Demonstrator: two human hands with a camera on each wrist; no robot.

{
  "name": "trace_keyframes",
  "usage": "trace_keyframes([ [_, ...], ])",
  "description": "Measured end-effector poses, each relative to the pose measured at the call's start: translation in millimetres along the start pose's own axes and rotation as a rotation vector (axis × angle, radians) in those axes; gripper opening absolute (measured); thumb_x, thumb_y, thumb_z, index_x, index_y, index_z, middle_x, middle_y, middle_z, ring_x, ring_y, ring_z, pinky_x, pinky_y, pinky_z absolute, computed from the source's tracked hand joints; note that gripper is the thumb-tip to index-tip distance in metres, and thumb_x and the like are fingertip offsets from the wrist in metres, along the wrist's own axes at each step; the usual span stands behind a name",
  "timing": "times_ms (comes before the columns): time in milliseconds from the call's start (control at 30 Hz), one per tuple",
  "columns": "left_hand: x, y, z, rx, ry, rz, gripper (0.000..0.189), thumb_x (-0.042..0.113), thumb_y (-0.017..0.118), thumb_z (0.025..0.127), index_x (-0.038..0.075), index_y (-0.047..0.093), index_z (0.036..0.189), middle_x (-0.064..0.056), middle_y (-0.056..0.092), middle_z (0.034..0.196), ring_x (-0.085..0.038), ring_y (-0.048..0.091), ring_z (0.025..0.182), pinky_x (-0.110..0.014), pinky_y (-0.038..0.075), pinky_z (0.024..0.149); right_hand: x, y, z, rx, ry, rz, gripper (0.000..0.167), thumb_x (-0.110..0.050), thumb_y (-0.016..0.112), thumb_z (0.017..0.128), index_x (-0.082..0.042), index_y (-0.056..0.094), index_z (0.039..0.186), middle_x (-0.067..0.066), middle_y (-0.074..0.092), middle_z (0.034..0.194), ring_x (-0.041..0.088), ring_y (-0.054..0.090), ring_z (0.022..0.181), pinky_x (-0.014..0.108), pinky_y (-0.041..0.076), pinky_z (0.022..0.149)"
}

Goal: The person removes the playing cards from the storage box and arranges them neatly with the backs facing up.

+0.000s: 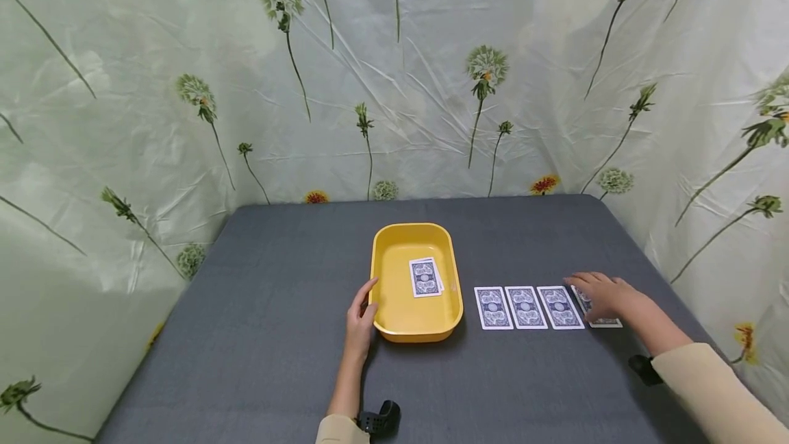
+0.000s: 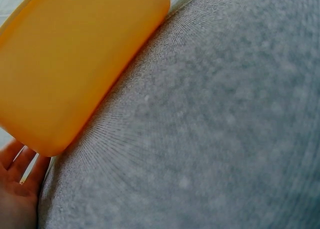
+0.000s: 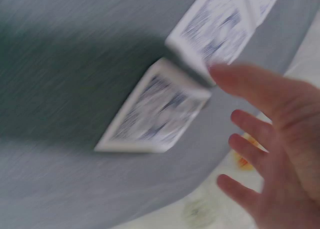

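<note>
A yellow tray (image 1: 416, 331) stands on the table with a few overlapping playing cards (image 1: 425, 278) inside, patterned backs up. At its left side my left hand (image 1: 360, 317) touches the wall, with fairly straight fingers (image 2: 22, 164) showing by the tray's corner in the left wrist view. To the tray's right several playing cards (image 1: 526, 307) lie in a row. Over the rightmost playing card (image 3: 157, 111) hovers my right hand (image 1: 607, 295), partly hiding it in the head view. Its thumb and fingers are spread, with nothing between them; the right wrist view is blurred.
Dark grey cloth covers the table (image 1: 277, 273). A pale curtain with dandelion prints (image 1: 407, 88) hangs behind and beside it. Each wrist carries a black band, the left one (image 1: 379, 420) lying low near the table.
</note>
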State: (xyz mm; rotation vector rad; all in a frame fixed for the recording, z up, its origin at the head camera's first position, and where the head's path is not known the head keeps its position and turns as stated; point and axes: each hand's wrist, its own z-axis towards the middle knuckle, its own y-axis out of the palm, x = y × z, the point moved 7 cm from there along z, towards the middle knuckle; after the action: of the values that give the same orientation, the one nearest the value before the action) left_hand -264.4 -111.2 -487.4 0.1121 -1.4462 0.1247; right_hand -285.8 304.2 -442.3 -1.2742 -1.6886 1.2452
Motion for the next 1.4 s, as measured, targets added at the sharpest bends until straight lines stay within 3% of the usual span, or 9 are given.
trace_keyframes([
  [167,-12.1,-1.3,4.0,0.006,0.022,0.007,0.044,-0.001,0.045,0.085,0.01,0.053,0.127,-0.011,0.047,0.135,-0.025,0.041,0.122,-0.016,0.036,0.088,-49,-29,13.0,0.15,-0.048,-0.059,0.032,-0.011,0.061,0.081,-0.003,0.058,0.112,0.018,0.06,0.105,0.034,0.057,0.094,0.05,0.042,0.076],
  [300,-12.9,-0.7,3.2,0.009,0.037,0.011,0.044,-0.001,0.045,0.084,0.008,0.053,0.126,-0.013,0.048,0.134,-0.027,0.044,0.119,-0.017,0.037,0.087,-89,-45,24.1,0.305,-0.127,-0.027,0.014,-0.008,0.055,0.084,-0.006,0.062,0.095,0.006,0.063,0.085,0.018,0.056,0.07,0.037,0.044,0.062],
  [500,-5.4,-1.4,-1.1,0.011,0.002,-0.009,0.045,-0.003,0.045,0.083,0.009,0.054,0.126,-0.012,0.048,0.134,-0.026,0.044,0.117,-0.016,0.037,0.085,-140,-64,37.2,0.549,-0.22,0.053,0.008,-0.009,0.056,0.084,-0.013,0.058,0.077,-0.003,0.055,0.07,0.011,0.046,0.062,0.03,0.042,0.058],
  [667,11.9,-0.5,-7.8,0.007,0.002,0.008,0.045,-0.003,0.044,0.083,0.004,0.052,0.126,-0.016,0.047,0.134,-0.031,0.044,0.117,-0.017,0.038,0.084,-176,-70,49.9,0.623,-0.256,0.13,0.007,-0.01,0.057,0.084,-0.013,0.059,0.079,-0.003,0.053,0.07,0.011,0.044,0.064,0.026,0.04,0.059],
  [800,15.6,-0.1,-8.6,0.01,-0.007,0.021,0.044,-0.003,0.044,0.084,0.004,0.052,0.127,-0.016,0.047,0.134,-0.029,0.044,0.118,-0.017,0.037,0.085,-199,-66,63.2,0.587,-0.277,0.223,0.007,-0.01,0.055,0.086,-0.01,0.061,0.088,0.001,0.058,0.079,0.013,0.047,0.071,0.028,0.044,0.064],
  [933,15.3,0.9,-7.6,0.005,-0.008,0.022,0.044,-0.003,0.044,0.083,0.004,0.052,0.127,-0.015,0.047,0.134,-0.029,0.042,0.121,-0.017,0.035,0.087,-218,-49,77.8,0.437,-0.325,0.31,0.019,-0.01,0.054,0.086,-0.006,0.06,0.104,0.008,0.061,0.101,0.019,0.054,0.088,0.035,0.046,0.081],
  [1033,14.8,1.8,-7.4,0.0,-0.004,0.024,0.045,-0.004,0.044,0.083,0.005,0.052,0.126,-0.015,0.047,0.135,-0.029,0.042,0.122,-0.016,0.035,0.088,-228,-34,86.2,0.319,-0.362,0.271,0.03,-0.011,0.054,0.086,-0.003,0.055,0.115,0.014,0.057,0.116,0.025,0.054,0.106,0.039,0.041,0.094],
  [1133,15.4,1.4,-7.4,0.002,0.007,0.016,0.045,-0.005,0.044,0.083,0.004,0.053,0.126,-0.015,0.048,0.134,-0.03,0.043,0.12,-0.016,0.035,0.087,-233,-27,93.0,0.271,-0.37,0.194,0.041,-0.015,0.055,0.087,-0.002,0.049,0.125,0.017,0.051,0.127,0.029,0.047,0.119,0.041,0.037,0.1],
  [1400,19.3,1.9,-5.5,-0.021,0.049,-0.015,0.046,-0.004,0.043,0.083,0.0,0.049,0.128,-0.018,0.045,0.135,-0.034,0.041,0.122,-0.015,0.036,0.086,-235,-28,113.2,0.131,-0.311,0.045,0.077,-0.045,0.06,0.081,-0.005,0.032,0.14,0.022,0.03,0.144,0.035,0.033,0.131,0.045,0.03,0.105],
])
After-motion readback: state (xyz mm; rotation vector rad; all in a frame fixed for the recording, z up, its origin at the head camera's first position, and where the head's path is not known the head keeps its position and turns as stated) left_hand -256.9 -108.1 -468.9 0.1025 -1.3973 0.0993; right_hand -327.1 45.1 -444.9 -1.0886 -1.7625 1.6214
